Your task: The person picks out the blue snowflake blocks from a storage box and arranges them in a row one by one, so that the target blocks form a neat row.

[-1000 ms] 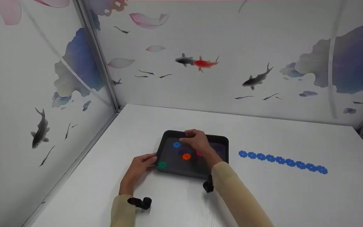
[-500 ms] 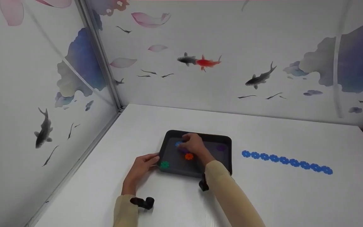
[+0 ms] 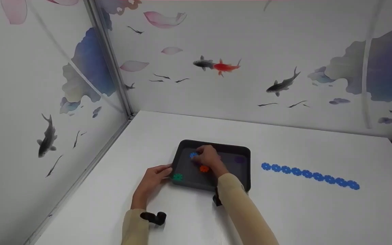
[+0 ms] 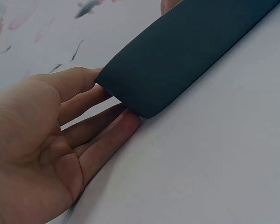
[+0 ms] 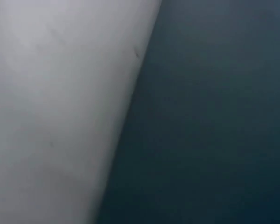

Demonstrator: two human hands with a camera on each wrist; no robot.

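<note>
A dark rectangular tray lies on the white table with flower-shaped plastic pieces in it. My left hand rests its thumb and fairly straight fingertips against the tray's left wall; in the left wrist view these fingers meet the corner from rim to bottom edge. My right hand reaches inside, thumb and index finger on either side of a blue flower piece; I cannot tell if they pinch it. An orange piece lies under its wrist, a green one at the near left corner, a purple one at right.
To the tray's right, a row of several blue flower pieces stretches across the white table. Panels printed with fish stand behind and at left. The right wrist view holds only the tray's dark wall and white table.
My right hand has moved down and slightly left inside the tray, to the blue piece. My left hand stays at the tray's left wall. The head view has shifted slightly.
</note>
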